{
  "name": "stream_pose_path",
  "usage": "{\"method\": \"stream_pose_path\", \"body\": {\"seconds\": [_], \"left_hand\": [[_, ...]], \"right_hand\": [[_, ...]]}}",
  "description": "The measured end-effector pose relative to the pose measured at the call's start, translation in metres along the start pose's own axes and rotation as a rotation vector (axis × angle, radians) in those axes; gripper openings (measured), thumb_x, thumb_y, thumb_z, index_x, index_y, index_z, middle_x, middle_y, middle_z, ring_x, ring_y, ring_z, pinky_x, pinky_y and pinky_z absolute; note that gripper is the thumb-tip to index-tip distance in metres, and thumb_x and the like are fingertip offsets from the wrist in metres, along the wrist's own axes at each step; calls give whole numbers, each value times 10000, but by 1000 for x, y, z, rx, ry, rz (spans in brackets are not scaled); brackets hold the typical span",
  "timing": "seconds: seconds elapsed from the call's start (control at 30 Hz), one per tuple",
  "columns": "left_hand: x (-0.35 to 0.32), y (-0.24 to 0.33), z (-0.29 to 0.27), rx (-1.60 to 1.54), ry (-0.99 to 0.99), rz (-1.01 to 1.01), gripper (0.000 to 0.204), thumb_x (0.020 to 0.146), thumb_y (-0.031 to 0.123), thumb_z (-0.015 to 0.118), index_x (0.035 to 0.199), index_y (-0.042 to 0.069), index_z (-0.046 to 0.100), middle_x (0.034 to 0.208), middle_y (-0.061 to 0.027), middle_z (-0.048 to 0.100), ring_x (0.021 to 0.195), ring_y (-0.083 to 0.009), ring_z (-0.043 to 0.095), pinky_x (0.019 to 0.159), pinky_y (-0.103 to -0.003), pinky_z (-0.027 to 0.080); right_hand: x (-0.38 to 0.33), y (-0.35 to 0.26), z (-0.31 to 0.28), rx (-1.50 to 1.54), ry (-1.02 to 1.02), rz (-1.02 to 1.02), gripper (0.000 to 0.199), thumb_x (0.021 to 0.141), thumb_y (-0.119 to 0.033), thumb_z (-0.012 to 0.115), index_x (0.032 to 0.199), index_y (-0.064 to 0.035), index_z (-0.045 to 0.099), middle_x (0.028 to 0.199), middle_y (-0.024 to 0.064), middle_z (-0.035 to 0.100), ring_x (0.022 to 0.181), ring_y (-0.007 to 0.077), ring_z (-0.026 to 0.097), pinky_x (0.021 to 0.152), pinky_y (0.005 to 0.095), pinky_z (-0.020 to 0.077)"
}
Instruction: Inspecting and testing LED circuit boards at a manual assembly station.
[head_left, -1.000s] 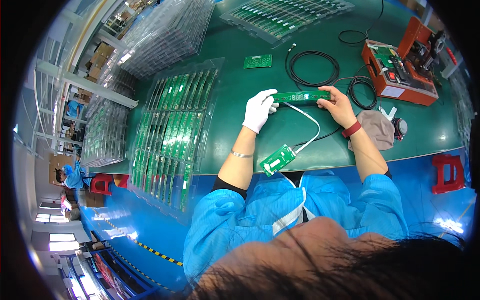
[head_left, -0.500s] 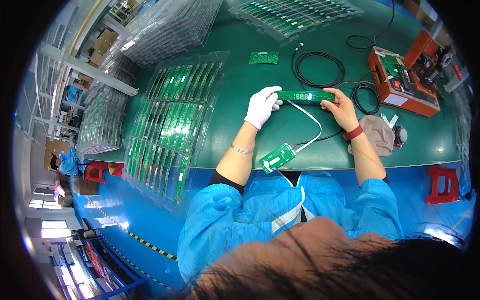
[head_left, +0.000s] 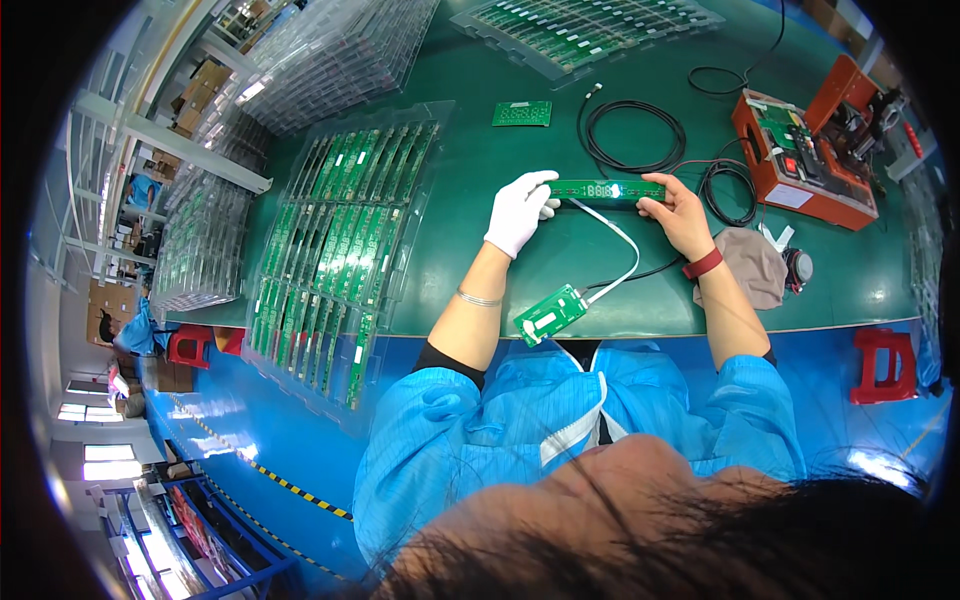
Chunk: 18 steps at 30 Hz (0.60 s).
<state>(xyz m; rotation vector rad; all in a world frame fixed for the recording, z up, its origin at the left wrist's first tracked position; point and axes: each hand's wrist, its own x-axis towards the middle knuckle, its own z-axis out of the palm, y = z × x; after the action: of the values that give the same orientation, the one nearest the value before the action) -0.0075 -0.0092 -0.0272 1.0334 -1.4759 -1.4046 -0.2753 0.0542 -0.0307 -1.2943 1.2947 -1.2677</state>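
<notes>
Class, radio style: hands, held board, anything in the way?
Gloved left hand, bare right hand gripping strip board at its ends. White cable leads from it toward second board. Black cable coil beyond, apparently not blocking.

An electronics factory: printed circuit boards (head_left: 350,250) fill a clear plastic tray (head_left: 398,265) on a green workbench (head_left: 450,270), more such trays rise in tall stacks (head_left: 345,60), and an orange fixture (head_left: 825,195) holds exposed circuitry. Black-and-yellow hazard tape (head_left: 297,489) runs along the glossy blue floor (head_left: 275,430), and beyond, a blue-smocked co-worker (head_left: 140,332) is near a red plastic stool (head_left: 188,347).
</notes>
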Motion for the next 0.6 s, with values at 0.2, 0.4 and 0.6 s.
{"method": "stream_pose_path", "body": {"seconds": [0.2,0.4,0.6], "left_hand": [[0,1,0,-4,0,-5,288,894,20,480,1143,1,623,859,-110,651,724,-166,648,637,-242,527],[0,2,4,-23,30,8,263,877,41,540,1121,-2,629,798,-86,638,671,-142,618,606,-229,503],[1,4,5,229,84,22,255,861,72,614,1101,-12,627,703,-56,607,609,-118,578,555,-210,460]], "right_hand": [[2,5,-1,27,-4,-2,377,872,13,608,1242,-35,555,861,87,678,748,119,644,705,184,505],[3,9,-1,25,-3,-8,375,873,15,607,1241,-37,556,858,86,678,753,120,646,708,186,506],[1,6,2,-81,-5,-31,373,874,18,604,1240,-37,555,866,83,677,765,122,648,715,188,506]]}}
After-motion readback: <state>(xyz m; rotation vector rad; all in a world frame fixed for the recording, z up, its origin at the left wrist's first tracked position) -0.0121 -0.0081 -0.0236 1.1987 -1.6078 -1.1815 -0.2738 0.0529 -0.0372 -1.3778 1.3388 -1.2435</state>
